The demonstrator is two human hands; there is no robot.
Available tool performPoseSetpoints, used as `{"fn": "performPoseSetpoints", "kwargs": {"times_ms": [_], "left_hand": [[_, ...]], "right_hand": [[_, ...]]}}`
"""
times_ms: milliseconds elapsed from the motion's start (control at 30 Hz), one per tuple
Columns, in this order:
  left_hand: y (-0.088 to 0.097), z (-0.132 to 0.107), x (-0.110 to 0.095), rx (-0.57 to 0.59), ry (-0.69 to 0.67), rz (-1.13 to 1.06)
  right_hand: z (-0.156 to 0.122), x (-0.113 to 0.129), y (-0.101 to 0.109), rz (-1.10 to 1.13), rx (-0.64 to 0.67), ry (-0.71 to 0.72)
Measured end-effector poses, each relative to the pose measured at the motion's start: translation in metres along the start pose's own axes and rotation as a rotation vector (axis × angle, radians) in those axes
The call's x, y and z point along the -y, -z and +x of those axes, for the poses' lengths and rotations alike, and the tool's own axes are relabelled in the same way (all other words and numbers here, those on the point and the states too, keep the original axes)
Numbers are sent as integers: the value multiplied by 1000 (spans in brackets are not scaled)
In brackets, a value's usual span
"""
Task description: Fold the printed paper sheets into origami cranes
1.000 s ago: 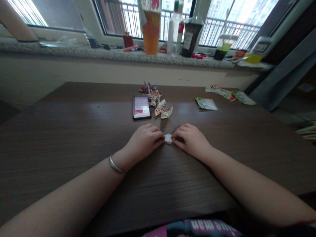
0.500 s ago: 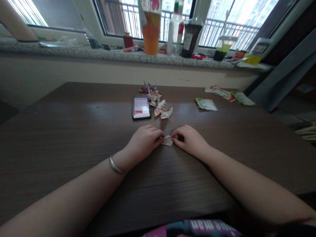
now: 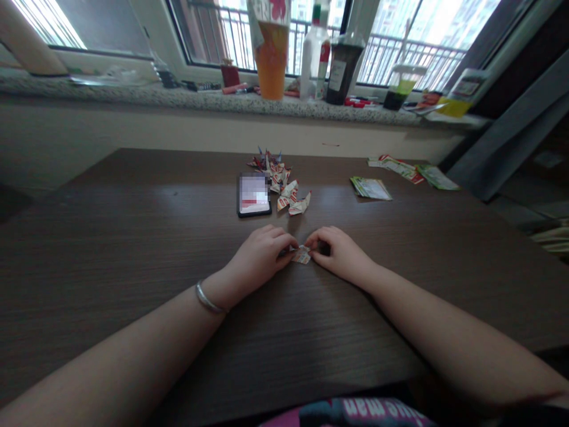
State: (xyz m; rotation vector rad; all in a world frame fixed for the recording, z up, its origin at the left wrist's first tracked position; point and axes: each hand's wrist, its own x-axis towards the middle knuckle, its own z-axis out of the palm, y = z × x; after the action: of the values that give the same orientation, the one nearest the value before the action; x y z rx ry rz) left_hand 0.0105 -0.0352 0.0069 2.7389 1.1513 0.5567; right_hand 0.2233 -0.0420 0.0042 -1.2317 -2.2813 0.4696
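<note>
A small folded piece of printed paper (image 3: pixel 301 255) lies on the dark wooden table (image 3: pixel 133 237) between my two hands. My left hand (image 3: pixel 260 255), with a silver bracelet (image 3: pixel 208 298) on its wrist, pinches the paper's left side with curled fingers. My right hand (image 3: pixel 338 252) pinches the right side, fingers bent over it. Both forearms rest on the table. Beyond the hands sits a pile of several folded paper cranes (image 3: pixel 280 181) next to a phone (image 3: pixel 253 194) lying screen up.
Printed paper sheets (image 3: pixel 371 187) and more paper (image 3: pixel 411 169) lie at the table's far right. The stone windowsill (image 3: pixel 133 95) carries an orange drink cup (image 3: pixel 271 53), a white bottle (image 3: pixel 313 56), a dark cup (image 3: pixel 342 65), a green-lidded cup (image 3: pixel 398 86) and small clutter.
The paper piece was turned slightly and shows more of its printed face. My fingers shifted their pinch on it; both hands stayed in place.
</note>
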Motion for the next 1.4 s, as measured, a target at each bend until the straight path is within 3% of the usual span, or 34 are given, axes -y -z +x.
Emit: {"fn": "performPoseSetpoints", "kwargs": {"times_ms": [300,700,1400], "left_hand": [[1,1,1,28,-57,36],[13,-3,-24,72,0,386],[11,-4,-23,42,-44,404]], "right_hand": [[-3,2,2,-93,45,58],[-5,16,8,-295,90,25],[-7,16,9,-307,106,38]]}}
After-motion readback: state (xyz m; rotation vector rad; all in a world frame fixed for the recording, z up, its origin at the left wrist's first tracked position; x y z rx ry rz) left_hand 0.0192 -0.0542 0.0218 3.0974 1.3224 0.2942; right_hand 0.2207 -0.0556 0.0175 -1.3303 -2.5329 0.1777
